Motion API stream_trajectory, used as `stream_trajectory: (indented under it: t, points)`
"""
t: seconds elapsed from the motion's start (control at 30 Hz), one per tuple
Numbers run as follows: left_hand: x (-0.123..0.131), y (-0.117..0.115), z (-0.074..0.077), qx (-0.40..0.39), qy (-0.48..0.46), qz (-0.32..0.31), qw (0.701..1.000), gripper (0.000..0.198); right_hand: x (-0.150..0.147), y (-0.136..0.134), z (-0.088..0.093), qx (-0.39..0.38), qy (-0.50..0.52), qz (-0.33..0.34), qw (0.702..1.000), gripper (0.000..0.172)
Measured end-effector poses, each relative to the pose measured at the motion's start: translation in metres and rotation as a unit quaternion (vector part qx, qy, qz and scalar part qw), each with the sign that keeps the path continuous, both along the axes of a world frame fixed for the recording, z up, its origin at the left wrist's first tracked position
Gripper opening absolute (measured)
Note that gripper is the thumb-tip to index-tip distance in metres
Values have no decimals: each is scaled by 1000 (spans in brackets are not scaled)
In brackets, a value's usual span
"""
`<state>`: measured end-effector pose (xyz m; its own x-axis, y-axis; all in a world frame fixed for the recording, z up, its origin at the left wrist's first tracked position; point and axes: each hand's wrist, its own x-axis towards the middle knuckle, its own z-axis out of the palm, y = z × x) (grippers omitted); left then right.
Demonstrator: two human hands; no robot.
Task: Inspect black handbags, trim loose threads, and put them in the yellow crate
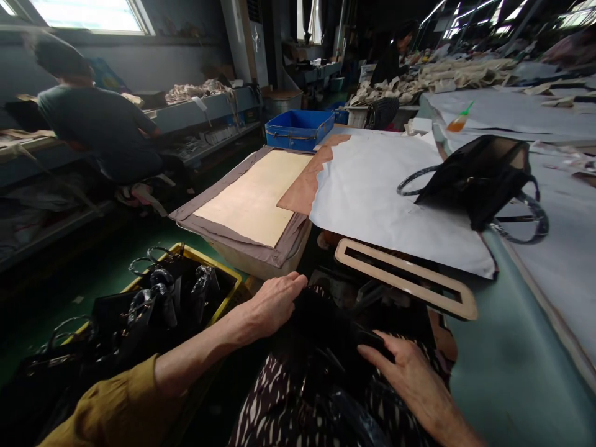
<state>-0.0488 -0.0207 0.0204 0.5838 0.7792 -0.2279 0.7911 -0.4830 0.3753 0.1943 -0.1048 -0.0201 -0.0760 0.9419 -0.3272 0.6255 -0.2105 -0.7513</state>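
A dark black bag (326, 335) lies across the patterned cloth on the lap, its outline hard to make out in shadow. My left hand (274, 304) is closed at the bag's upper left edge, knuckles up. At its right edge, my right hand (400, 363) grips the black material between thumb and fingers. Another black bag (479, 177) with plastic-wrapped handles stands on the white sheet (377, 180) at the right. Just beyond the lap is a flat pale frame (405, 276) with a long slot.
A yellow crate (228, 292) of black bags stands at the left. Cream board (256, 195) covers a tub ahead, with a blue bin (298, 130) behind. A seated person (102, 124) is at the far left; another person (393, 59) is at the back.
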Motion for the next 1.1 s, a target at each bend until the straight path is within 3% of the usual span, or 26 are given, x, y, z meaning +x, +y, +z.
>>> stream_trajectory:
  t: [0.13, 0.43, 0.5, 0.63, 0.77, 1.0, 1.1]
  points:
    - [-5, 6, -7, 3, 13, -4, 1000, 23, 5, -3, -3, -11, 9, -2, 1000, 29]
    - [-13, 15, -26, -45, -101, -67, 992, 21, 11, 5, 4, -36, 41, -5, 998, 32]
    - [-10, 17, -27, -58, -98, -58, 992, 12, 9, 7, 5, -27, 38, 5, 999, 29]
    - [3, 23, -31, -70, -89, -6, 994, 24, 6, 10, 7, -15, 0, 31, 999, 30]
    - [9, 26, -37, -76, -129, 36, 988, 16, 8, 10, 6, -15, 8, 30, 999, 33]
    - [-7, 24, -33, -196, -144, -62, 968, 10, 15, 26, -10, 4, 28, -22, 999, 36]
    - [-8, 23, -35, -175, -146, -40, 973, 22, 15, 33, -12, -2, 27, -21, 999, 35]
